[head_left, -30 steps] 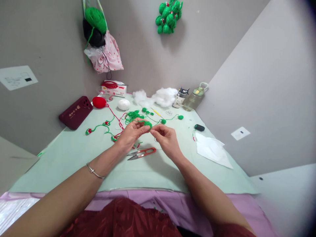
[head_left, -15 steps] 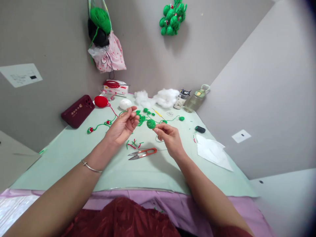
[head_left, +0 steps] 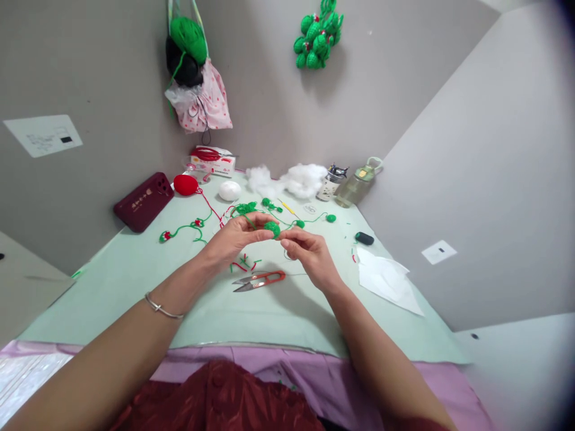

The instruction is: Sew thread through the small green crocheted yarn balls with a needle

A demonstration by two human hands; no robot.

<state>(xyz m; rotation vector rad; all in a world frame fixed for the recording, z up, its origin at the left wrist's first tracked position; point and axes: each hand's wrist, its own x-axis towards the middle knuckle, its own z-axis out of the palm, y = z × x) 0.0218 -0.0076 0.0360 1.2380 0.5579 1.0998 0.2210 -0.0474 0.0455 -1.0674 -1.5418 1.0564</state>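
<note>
A small green crocheted ball (head_left: 272, 228) is held up over the table between my two hands. My left hand (head_left: 236, 236) is closed on it from the left, thumb in front and fingers behind, and a green strand runs over those fingers. From the right, my right hand (head_left: 309, 251) pinches the ball's edge between thumb and fingertips; the exact grip point is too small to make out. A thin dark strand hangs below the right fingers. Beneath the hands lie thread snips (head_left: 259, 280) with orange handles and several red and green yarn clippings (head_left: 244, 262).
Behind the hands are tangled green yarn (head_left: 245, 208), a yellow crochet hook (head_left: 288, 207), white stuffing (head_left: 303, 181) and a white ball (head_left: 229, 191). A red yarn ball (head_left: 185, 185) and maroon phone (head_left: 144, 202) stand left. A bottle (head_left: 359, 184) and white sheets (head_left: 389, 278) are right.
My left hand, open and raised beside the ball before, has moved right and down and closed on it. The ball has shifted slightly left; my right hand has stayed nearly in place.
</note>
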